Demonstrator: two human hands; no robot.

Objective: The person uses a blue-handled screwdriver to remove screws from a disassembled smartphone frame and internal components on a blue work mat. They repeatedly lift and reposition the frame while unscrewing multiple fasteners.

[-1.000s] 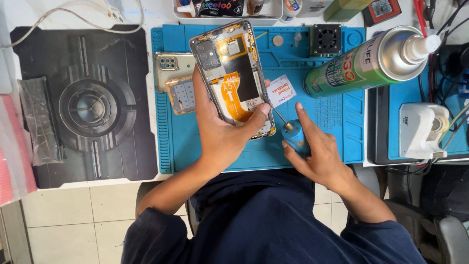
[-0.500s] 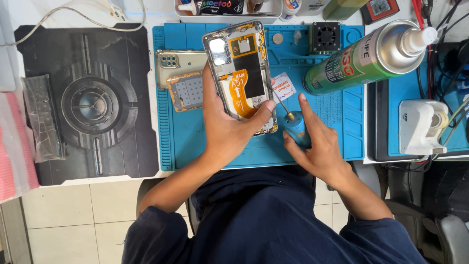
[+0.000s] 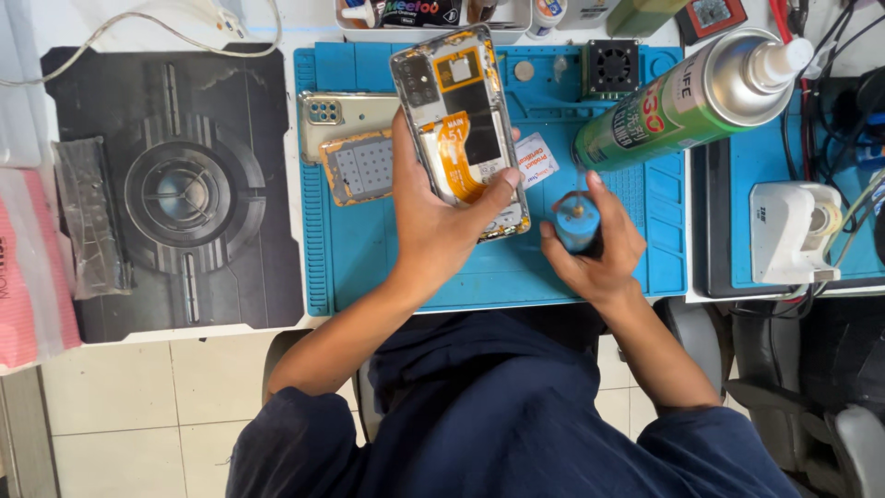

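My left hand (image 3: 441,214) holds an opened smartphone (image 3: 458,120) with its back cover off, showing an orange flex cable and black battery. It hovers over a blue work mat (image 3: 369,267). My right hand (image 3: 595,244) grips the blue handle of a small screwdriver (image 3: 577,219), held upright just right of the phone's lower end. A removed phone back cover (image 3: 346,112) and a gold inner plate (image 3: 359,168) lie on the mat left of the phone.
A large green and silver spray can (image 3: 687,97) lies across the mat's right side. A black square fan (image 3: 611,65), a white card (image 3: 535,159), a black mat (image 3: 175,194) at left and a white charger unit (image 3: 784,231) at right surround the work.
My right hand has picked the screwdriver up off the mat and now holds it upright. The phone in my left hand stays raised, shifted slightly right.
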